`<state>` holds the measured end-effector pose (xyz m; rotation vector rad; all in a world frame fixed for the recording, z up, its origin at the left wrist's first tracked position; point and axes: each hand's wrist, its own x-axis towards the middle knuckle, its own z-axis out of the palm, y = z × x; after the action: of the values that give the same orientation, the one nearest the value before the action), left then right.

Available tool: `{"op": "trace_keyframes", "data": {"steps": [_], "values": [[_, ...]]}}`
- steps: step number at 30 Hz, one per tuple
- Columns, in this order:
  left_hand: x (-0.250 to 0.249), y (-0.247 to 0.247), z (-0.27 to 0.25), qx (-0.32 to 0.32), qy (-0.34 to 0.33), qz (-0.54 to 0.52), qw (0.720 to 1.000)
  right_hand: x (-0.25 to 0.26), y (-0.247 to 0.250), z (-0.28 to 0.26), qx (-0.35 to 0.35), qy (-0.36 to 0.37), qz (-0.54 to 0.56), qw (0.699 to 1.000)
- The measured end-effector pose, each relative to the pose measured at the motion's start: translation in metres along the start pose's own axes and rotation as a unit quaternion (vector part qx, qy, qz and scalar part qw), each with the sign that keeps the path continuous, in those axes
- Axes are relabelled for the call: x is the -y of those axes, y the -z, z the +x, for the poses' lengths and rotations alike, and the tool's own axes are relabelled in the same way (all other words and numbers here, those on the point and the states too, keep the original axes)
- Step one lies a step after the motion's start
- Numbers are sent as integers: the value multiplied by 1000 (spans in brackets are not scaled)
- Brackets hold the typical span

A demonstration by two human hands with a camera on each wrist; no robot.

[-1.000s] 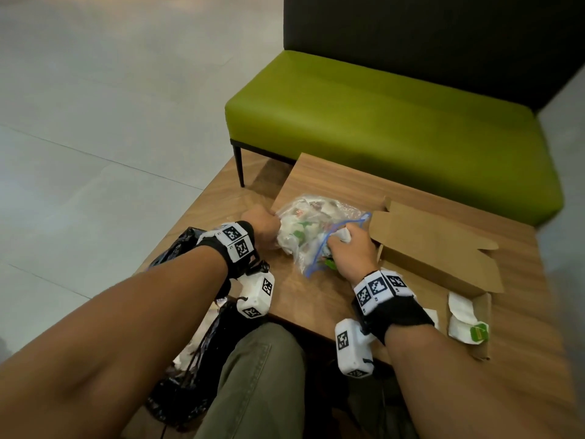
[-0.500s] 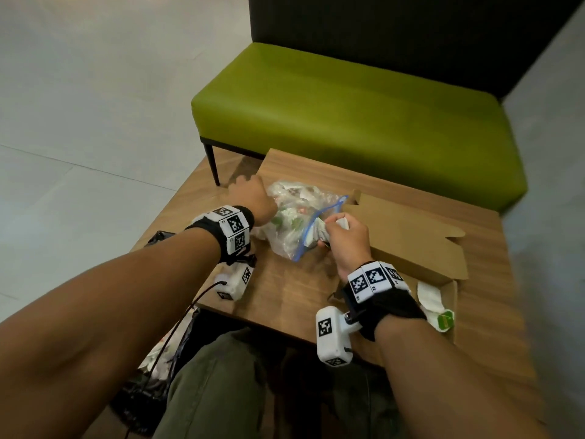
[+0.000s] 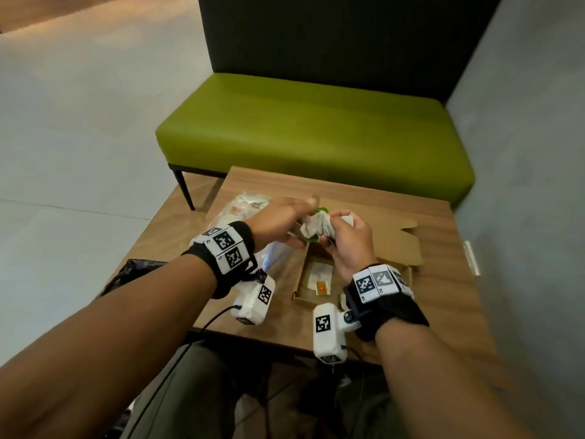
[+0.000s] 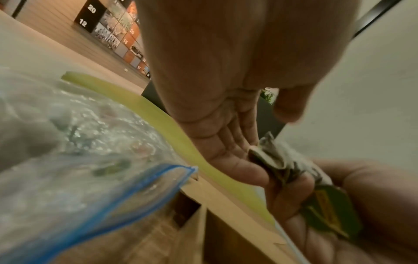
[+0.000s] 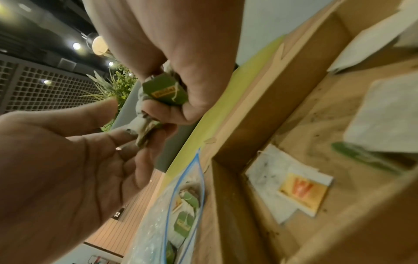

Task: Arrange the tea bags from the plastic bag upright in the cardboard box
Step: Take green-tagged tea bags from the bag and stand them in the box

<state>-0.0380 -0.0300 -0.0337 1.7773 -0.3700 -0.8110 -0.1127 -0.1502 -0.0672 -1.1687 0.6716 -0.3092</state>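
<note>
My right hand [image 3: 343, 228] grips a bunch of white tea bags [image 3: 315, 229] with green tags above the left end of the open cardboard box [image 3: 300, 296]. In the right wrist view its fingers [image 5: 172, 112] curl round the tea bags [image 5: 164, 90]. My left hand [image 3: 299, 218] reaches in from the left; its fairly straight fingers [image 4: 239, 169] touch the tea bags [image 4: 269, 157], thumb apart. The clear plastic bag [image 3: 250, 205] with a blue zip lies left of the box and holds more tea bags [image 5: 184, 221]. A tea bag with a yellow tag [image 3: 320, 280] lies flat inside the box.
The box lid [image 3: 395, 245] stands open towards the far right. More tea bags [image 5: 384, 123] lie further right in the box. A green bench [image 3: 316, 141] stands behind the small wooden table [image 3: 443, 312]. A black bag [image 3: 139, 270] sits off the table's left edge.
My right hand drew a bunch of tea bags out of the plastic bag and lifted it over the box. My left hand let go of the bag and moved right to the bunch.
</note>
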Motion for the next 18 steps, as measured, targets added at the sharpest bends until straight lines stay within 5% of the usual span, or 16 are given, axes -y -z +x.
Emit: {"op": "trace_keyframes", "data": {"steps": [7,13,16,18], "values": [[13,-51,15,-31,-110,109,988,-17,40,1,-21,-58,134,989],[25,-78,19,-33,-231,280,931,-27,57,4,34,-110,184,976],[32,-79,23,-74,-287,396,869,-34,58,8,21,-137,159,977],[34,-74,25,-82,-270,402,871,-38,61,10,12,-138,183,973]]}}
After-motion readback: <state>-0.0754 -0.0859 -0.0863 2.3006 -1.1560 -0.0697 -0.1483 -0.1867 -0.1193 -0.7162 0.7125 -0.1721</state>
